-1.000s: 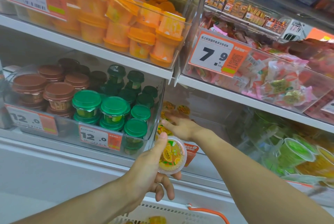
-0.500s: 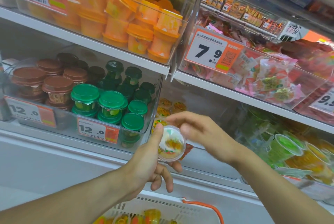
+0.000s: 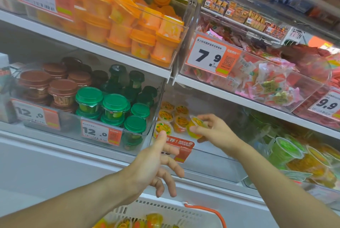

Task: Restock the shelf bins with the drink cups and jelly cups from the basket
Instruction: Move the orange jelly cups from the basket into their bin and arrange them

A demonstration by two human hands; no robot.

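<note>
We are pinching a jelly cup (image 3: pixel 196 128) in our right hand (image 3: pixel 217 132) at frame centre, lowering it beside the cups in the clear bin (image 3: pixel 211 161); our left hand (image 3: pixel 154 163), grip spread and empty, is hovering above the basket (image 3: pixel 184 209), ready for another.

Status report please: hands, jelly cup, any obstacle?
Left hand open, empty. Right hand pinches small clear orange-fruit jelly cup over clear shelf bin. Nothing in the way.

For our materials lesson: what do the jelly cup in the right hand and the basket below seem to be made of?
Jelly cup held by the right hand: likely thin clear plastic, since the yellow filling shows through its glossy wall. Basket: probably rigid white moulded plastic with a matte look and slotted rim.
</note>
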